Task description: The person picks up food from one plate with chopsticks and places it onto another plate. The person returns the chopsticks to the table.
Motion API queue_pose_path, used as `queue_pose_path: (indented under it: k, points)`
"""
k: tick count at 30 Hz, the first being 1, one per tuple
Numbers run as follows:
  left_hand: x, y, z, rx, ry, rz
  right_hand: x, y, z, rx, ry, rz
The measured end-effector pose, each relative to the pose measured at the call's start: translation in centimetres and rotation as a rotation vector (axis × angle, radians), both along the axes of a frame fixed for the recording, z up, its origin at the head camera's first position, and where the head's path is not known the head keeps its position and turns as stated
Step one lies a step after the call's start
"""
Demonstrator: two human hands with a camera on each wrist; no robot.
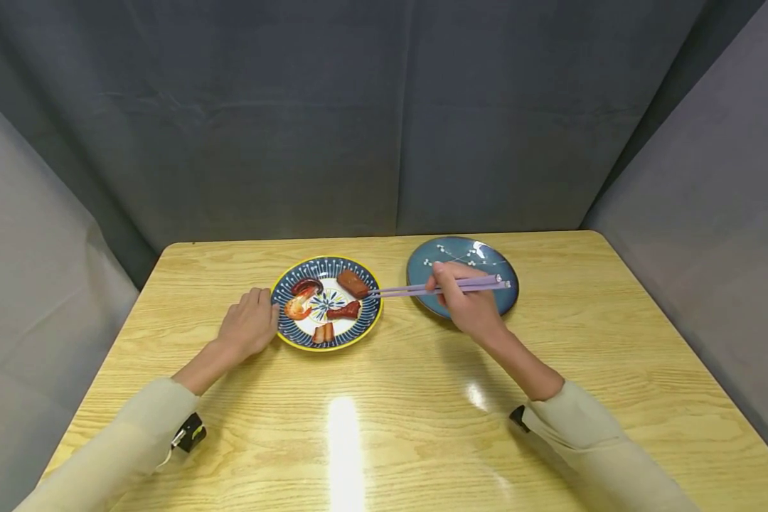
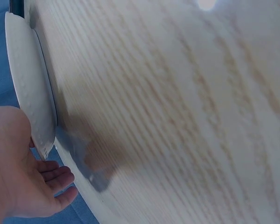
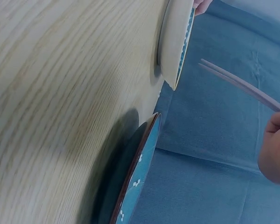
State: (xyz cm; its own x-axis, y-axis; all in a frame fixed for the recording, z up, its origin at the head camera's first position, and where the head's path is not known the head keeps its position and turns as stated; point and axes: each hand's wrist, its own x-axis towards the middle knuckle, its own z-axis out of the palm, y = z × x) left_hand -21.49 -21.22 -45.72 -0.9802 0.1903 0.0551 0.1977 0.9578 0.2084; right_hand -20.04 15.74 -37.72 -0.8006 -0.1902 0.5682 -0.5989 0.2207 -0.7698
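At the left of the patterned plate [image 1: 362, 327], my left hand [image 1: 248, 323] holds the rim, thumb above and fingers below in the left wrist view. Lilac chopsticks [image 1: 402, 290] are gripped in my right hand [image 1: 472, 302], above the blue plate [image 1: 504, 264]. Their tips point left, over the patterned plate's right side, by a brown block of food [image 1: 353, 284]; the right wrist view shows them raised above the rim. That plate also bears a shrimp [image 1: 297, 306], a dark red curved piece [image 1: 308, 286], a drumstick-shaped piece [image 1: 343, 311] and a striped meat piece [image 1: 323, 333].
Both plates stand near the back of a light wooden table [image 1: 409, 412]. A dark grey curtain [image 1: 281, 142] hangs behind it, with paler cloth [image 1: 710, 213] at the right side. A lamp's glare shines on the tabletop.
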Motion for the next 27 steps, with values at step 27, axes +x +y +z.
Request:
queue_pose_path:
  k: [27]
  points:
    - [0.0, 0.0, -0.3, 0.002, 0.011, 0.005, -2.3, -3.3, -1.5, 0.121, -0.101, 0.070]
